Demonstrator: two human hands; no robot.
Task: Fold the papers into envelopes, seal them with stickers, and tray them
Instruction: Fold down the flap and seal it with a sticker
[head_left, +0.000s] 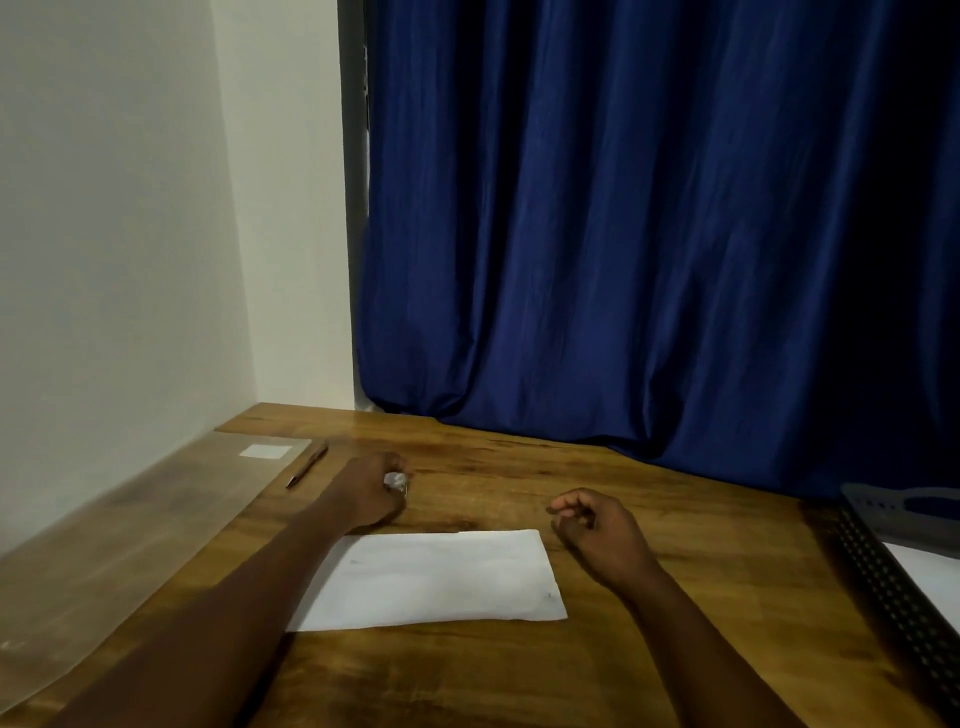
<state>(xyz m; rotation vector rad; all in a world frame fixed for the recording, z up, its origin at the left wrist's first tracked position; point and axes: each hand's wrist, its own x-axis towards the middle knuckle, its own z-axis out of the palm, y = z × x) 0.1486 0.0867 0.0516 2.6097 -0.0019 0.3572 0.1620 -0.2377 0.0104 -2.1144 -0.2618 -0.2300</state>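
A white folded paper (431, 577) lies flat on the wooden table (675, 545) in front of me. My left hand (371, 491) reaches past the paper's far left corner, its fingers closed around a small shiny whitish object (396, 482) that I cannot identify. To the right of the paper, my right hand (597, 530) hovers with fingers loosely curled and holds nothing. A dark mesh tray (878, 571) sits at the right edge with white paper (930, 566) inside it.
A clear plastic sheet (130, 530) with a small white label (265, 451) lies along the left wall. A brown pencil (306, 465) rests beside it. A blue curtain (649, 234) hangs behind the table's far edge.
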